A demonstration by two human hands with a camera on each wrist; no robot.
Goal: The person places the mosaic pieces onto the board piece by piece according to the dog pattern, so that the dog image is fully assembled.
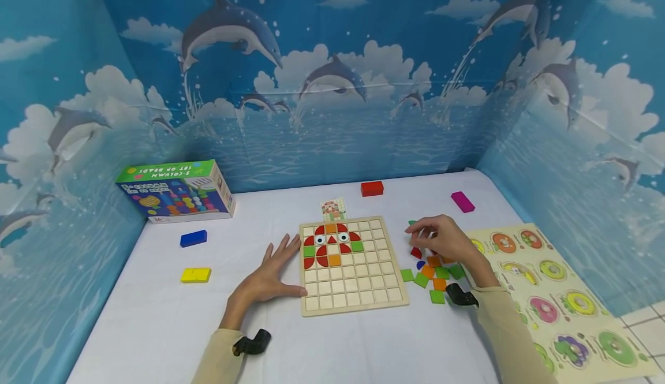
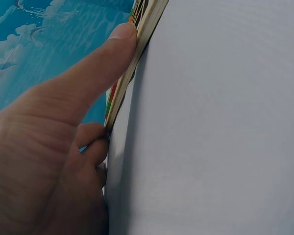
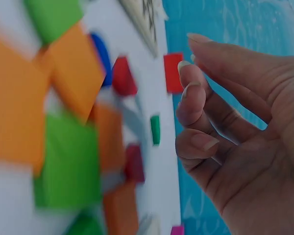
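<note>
Square wooden grid board [image 1: 358, 280] between the hands, upper-left cells filled with red, green, orange pieces. Left hand [image 1: 272, 277] flat, fingers straight, thumb against board's edge. Right hand [image 1: 441, 238] loosely curled over scattered coloured wooden tiles [image 1: 433, 277], holding nothing visible; tiles blurred close up.

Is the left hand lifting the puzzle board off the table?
No: the left hand lies flat on the table, fingers against the edge of the puzzle board.

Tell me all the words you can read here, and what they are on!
"5-COLUMN SET OF BEADS", upside down on the green edge of the toy box.
The smaller print on that box is too small to read.
The little card behind the wooden grid board: no words can be made out.
</note>
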